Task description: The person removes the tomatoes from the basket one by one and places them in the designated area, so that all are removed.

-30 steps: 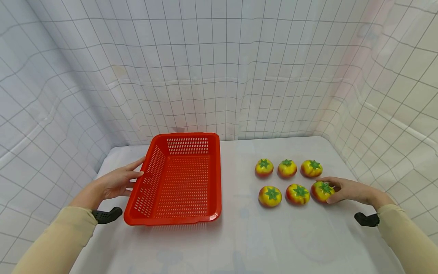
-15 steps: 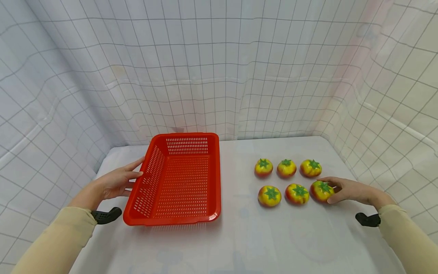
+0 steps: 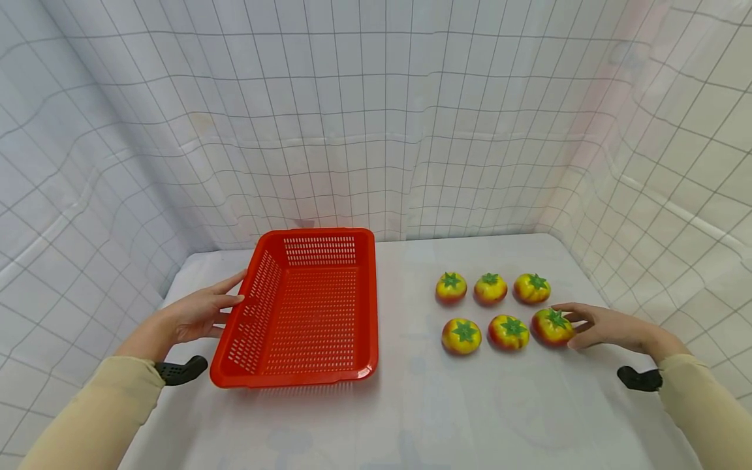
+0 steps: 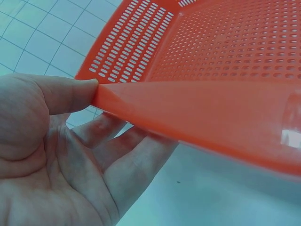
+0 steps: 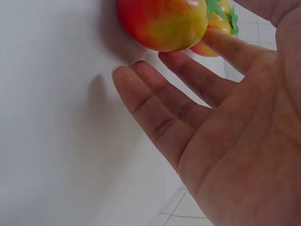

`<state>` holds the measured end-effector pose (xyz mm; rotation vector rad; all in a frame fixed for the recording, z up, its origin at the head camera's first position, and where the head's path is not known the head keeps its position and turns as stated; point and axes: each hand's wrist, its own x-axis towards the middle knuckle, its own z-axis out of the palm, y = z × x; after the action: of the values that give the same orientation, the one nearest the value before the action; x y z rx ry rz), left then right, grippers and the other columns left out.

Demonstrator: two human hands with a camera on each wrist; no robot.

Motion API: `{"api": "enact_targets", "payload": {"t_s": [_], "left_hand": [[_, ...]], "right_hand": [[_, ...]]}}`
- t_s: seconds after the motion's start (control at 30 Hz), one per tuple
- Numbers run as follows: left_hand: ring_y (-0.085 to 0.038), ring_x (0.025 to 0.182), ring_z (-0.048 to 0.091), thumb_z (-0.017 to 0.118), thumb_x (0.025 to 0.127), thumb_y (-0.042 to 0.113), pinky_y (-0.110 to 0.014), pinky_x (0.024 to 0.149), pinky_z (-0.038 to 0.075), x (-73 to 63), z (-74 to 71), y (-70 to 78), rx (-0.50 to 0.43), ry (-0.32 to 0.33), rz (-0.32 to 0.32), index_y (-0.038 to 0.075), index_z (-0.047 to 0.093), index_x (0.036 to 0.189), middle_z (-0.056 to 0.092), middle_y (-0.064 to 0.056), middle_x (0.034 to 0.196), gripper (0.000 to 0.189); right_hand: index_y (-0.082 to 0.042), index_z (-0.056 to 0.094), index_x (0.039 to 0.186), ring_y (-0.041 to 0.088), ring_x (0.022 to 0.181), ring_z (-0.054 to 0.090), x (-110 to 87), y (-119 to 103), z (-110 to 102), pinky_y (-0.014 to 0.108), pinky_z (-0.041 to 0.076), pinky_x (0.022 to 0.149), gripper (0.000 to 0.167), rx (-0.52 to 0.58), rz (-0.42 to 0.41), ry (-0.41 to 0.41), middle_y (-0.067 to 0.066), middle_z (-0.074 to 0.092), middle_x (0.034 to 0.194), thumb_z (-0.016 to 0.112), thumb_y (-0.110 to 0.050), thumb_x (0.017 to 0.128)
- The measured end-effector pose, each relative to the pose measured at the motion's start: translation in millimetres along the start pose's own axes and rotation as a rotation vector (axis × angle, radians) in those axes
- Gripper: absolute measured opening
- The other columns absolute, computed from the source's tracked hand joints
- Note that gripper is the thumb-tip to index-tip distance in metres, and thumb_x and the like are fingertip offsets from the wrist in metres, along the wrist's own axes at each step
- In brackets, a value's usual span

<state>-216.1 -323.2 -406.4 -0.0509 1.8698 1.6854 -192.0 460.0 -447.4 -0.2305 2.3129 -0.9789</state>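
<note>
On the left of the table stands a red perforated plastic basket (image 3: 371, 300); nothing lies in it. My left hand (image 3: 190, 318) holds its left rim, thumb on top and fingers beneath, as the left wrist view shows. At the right, my right hand (image 3: 617, 329) is beside a red and yellow tomato (image 3: 551, 328) with a green leafy top. Its fingers are loosely spread, and in the right wrist view the fingertips lie close to the tomato (image 5: 162, 23) without wrapping round it. The tomato rests on the table.
Two more similar tomatoes, one (image 3: 508, 333) and another (image 3: 461, 337), share the front row. Behind them sits a back row with a left tomato (image 3: 451, 288), a middle tomato (image 3: 490, 290) and a right tomato (image 3: 531, 289). White gridded curtains (image 3: 329, 130) enclose the white table (image 3: 411, 405).
My right hand has drawn back slightly to the right, widening the gap from the front right tomato, which stays in its row. The left hand keeps its place on the basket rim.
</note>
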Motion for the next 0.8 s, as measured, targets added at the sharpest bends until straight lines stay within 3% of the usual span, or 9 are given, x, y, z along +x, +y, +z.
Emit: {"api": "enact_targets", "payload": {"t_s": [0.27, 0.47, 0.63, 0.8], "left_hand": [[-0.035, 0.113, 0.065, 0.049, 0.110, 0.024, -0.054, 0.091, 0.056, 1.4, 0.4, 0.7, 0.004, 0.012, -0.006, 0.032, -0.002, 0.165, 0.050, -0.020, 0.141, 0.076], [-0.035, 0.113, 0.065, 0.047, 0.110, 0.023, -0.054, 0.091, 0.056, 1.0, 1.2, 1.2, 0.025, 0.013, -0.002, 0.030, -0.003, 0.165, 0.051, -0.021, 0.141, 0.075], [-0.034, 0.113, 0.065, 0.047, 0.111, 0.024, -0.054, 0.090, 0.057, 1.2, 3.8, 1.6, 0.076, 0.033, 0.004, 0.030, -0.006, 0.164, 0.045, -0.026, 0.147, 0.075], [-0.034, 0.116, 0.064, 0.044, 0.111, 0.027, -0.054, 0.092, 0.056, 0.5, 5.4, 1.9, 0.126, 0.050, -0.008, 0.026, -0.017, 0.161, 0.042, -0.029, 0.150, 0.079]], "right_hand": [[0.001, 0.024, 0.160, 0.045, 0.131, 0.050, -9.6, -2.6, -7.3, 0.034, 0.053, 0.092, 0.081, 0.026, -0.044, 0.018, 0.035, 0.036, 0.152, 0.067, -0.027, 0.097], [0.000, 0.023, 0.160, 0.042, 0.129, 0.053, -16.1, -9.0, -14.6, 0.027, 0.055, 0.088, 0.074, 0.009, -0.070, 0.061, 0.037, 0.034, 0.153, 0.059, -0.029, 0.103], [0.001, 0.025, 0.159, 0.044, 0.126, 0.055, -21.7, -14.4, -17.2, 0.033, 0.055, 0.089, 0.069, -0.057, -0.084, 0.146, 0.037, 0.035, 0.152, 0.054, -0.033, 0.107], [-0.001, 0.031, 0.157, 0.048, 0.128, 0.049, -19.9, -28.1, -12.6, 0.062, 0.049, 0.095, 0.072, -0.204, -0.065, 0.292, 0.032, 0.040, 0.151, 0.052, -0.047, 0.106]]}}
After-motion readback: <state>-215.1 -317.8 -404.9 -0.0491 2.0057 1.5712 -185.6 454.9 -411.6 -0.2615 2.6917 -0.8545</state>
